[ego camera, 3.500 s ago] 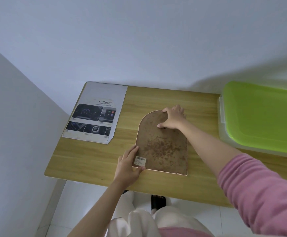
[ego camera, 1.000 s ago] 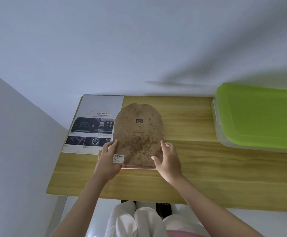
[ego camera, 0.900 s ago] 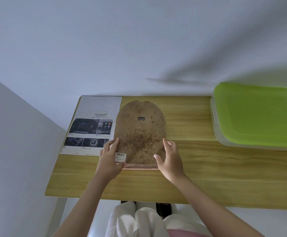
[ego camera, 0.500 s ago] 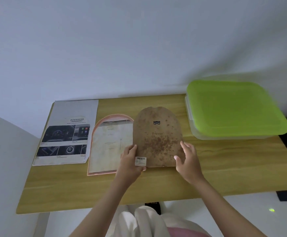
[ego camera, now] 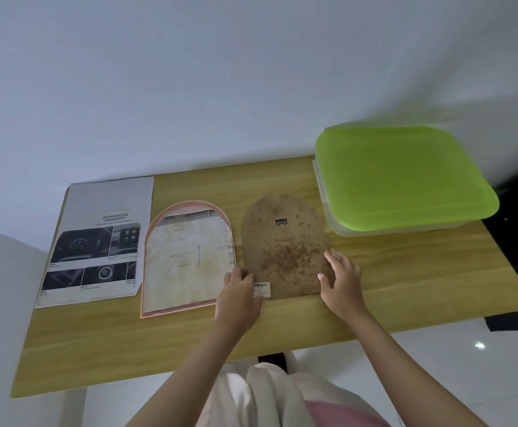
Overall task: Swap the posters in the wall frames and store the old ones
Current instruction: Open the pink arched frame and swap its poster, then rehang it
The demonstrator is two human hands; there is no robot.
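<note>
one frame (ego camera: pixel 187 260), one backing board (ego camera: pixel 284 245), one poster (ego camera: pixel 97 245).

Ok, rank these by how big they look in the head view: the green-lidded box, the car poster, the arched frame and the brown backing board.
1. Green-lidded box, clearly largest.
2. Car poster and arched frame: they look about alike, so no ranking between them.
3. Brown backing board, smallest, though its lower corners are covered by the hands.

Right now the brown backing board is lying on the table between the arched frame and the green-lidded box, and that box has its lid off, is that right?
Not quite. The head view shows the green lid closed on the box. The rest holds: the brown backing board lies on the table between the arched frame and the box.
</note>
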